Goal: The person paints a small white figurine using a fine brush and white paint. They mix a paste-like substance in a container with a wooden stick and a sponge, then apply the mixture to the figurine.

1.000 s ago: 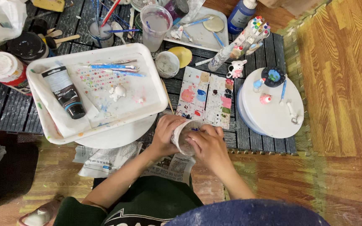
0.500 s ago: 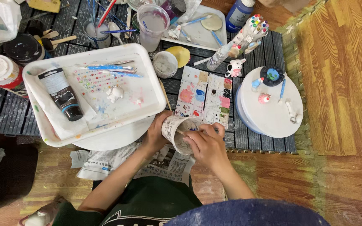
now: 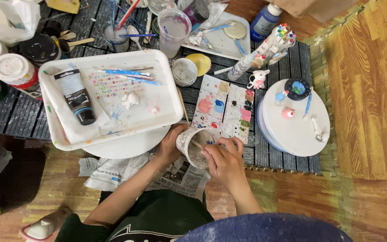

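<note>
My left hand (image 3: 171, 145) grips the side of a paint-smeared white cup (image 3: 196, 145), tilted so its mouth faces me. My right hand (image 3: 222, 159) pinches a thin brush (image 3: 196, 144) whose tip reaches inside the cup. Both hands hover at the near edge of the dark slatted table (image 3: 5, 116), just above a sheet of newspaper (image 3: 180, 177). Beside the cup lie two paint-stained palette cards (image 3: 225, 107).
A white tray (image 3: 166, 80) holds a black paint tube (image 3: 77, 96), brushes and a small white figurine. A round white turntable (image 3: 296, 130) at right carries small painted figures. Cups of water, jars, a blue bottle (image 3: 265, 20) and a marker bundle crowd the back.
The cup has tilted and turned in my left hand, its mouth now more toward me. My right hand has shifted slightly, with the brush inside the cup.
</note>
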